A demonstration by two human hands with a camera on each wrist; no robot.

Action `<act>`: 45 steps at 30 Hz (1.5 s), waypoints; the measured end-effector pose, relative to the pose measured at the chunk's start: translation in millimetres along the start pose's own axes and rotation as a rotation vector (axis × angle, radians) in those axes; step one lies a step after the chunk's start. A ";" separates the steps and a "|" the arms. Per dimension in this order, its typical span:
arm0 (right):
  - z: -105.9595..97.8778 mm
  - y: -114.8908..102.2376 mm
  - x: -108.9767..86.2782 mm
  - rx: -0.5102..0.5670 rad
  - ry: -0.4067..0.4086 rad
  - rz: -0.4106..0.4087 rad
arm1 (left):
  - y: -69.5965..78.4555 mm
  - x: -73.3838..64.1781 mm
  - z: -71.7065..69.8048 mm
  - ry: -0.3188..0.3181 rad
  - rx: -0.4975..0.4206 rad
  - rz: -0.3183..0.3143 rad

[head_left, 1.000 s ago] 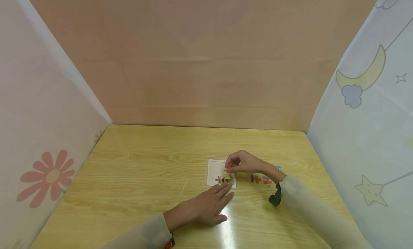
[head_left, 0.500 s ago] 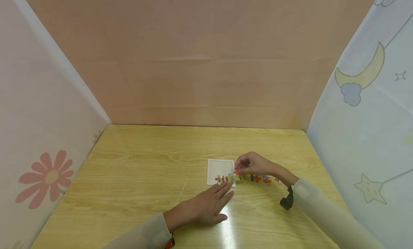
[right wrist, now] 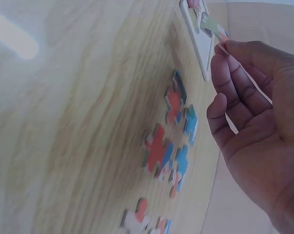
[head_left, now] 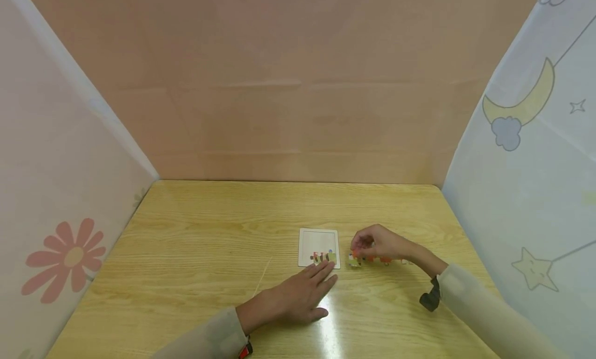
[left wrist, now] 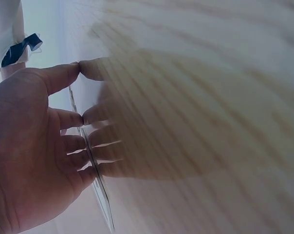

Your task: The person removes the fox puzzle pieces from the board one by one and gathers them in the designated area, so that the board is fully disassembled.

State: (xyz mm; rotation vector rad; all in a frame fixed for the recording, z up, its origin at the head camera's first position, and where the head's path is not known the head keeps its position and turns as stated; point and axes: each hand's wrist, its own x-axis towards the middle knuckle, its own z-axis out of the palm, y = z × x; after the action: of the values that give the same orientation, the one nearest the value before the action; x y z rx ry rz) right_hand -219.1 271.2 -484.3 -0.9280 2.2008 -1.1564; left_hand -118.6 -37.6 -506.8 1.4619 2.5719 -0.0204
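My right hand (head_left: 381,243) pinches a jigsaw puzzle piece (right wrist: 211,24), green with orange-red, between thumb and fingertips. It hangs just right of the white puzzle tray (head_left: 318,240). Along the tray's lower edge, a few joined pieces (head_left: 324,257) with green and red print lie inside the frame. My left hand (head_left: 300,298) has its fingers spread and extended, the fingertips resting at the tray's near edge. In the left wrist view, the thumb (left wrist: 64,75) and fingers touch down against the glossy tabletop.
Several loose puzzle pieces (right wrist: 156,148), red, blue and white, lie on the wooden table (head_left: 209,235) under and beyond my right hand. A brown panel (head_left: 298,116) closes off the back, with patterned cloth walls (head_left: 517,193) at both sides.
My right hand has moved right with the pinched piece, from over the tray to the table beside it, and lowered slightly. My left hand has stayed in place.
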 end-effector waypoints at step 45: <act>12.0 10.0 -40.1 -0.178 0.041 -0.066 | 0.4 0.0 0.6 0.002 -0.014 -0.003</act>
State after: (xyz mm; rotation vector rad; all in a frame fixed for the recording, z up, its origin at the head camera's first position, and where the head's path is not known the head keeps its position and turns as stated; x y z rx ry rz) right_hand -188.3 299.2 -495.0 -1.0653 2.3519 -1.0295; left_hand -118.2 -37.5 -507.4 1.4534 2.5706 -0.0012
